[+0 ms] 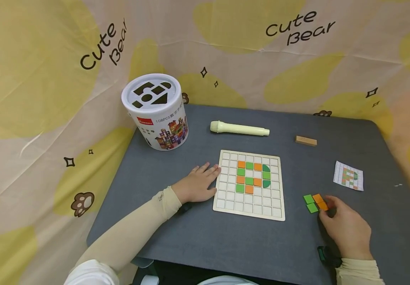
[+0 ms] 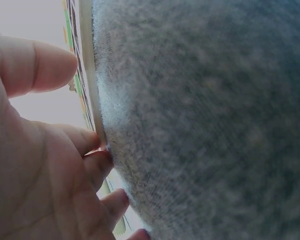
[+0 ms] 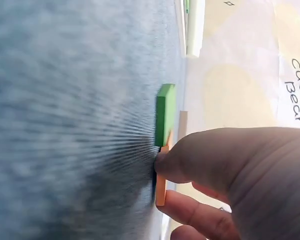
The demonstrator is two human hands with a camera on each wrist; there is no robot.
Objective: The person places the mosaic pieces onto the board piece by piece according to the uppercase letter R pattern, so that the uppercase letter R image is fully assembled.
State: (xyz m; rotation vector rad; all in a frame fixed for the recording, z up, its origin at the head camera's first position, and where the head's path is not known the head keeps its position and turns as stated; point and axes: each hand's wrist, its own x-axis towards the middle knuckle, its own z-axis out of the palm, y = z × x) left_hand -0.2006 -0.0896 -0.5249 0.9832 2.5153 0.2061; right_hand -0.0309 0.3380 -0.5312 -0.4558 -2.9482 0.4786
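Observation:
A square wooden grid board (image 1: 248,208) carries orange and green tiles, with dark green rounded pieces (image 1: 266,183) down the pattern's right side. My left hand (image 1: 197,185) lies by its left edge, fingers extended; the left wrist view has fingertips against the board's rim (image 2: 88,65). Right of the board, two green square tiles (image 1: 312,208) and two orange ones (image 1: 317,198) sit together on the table. My right hand (image 1: 349,227) pinches the nearer orange tile (image 3: 161,191) between thumb and finger, right beside a green tile (image 3: 165,112).
A white tub (image 1: 158,128) with shaped holes in its lid stands back left. Behind the board lies a pale yellow microphone-shaped object (image 1: 240,128). A small wooden block (image 1: 306,141) and a printed pattern card (image 1: 348,176) are on the right. A patterned cloth (image 1: 226,31) hangs behind the table.

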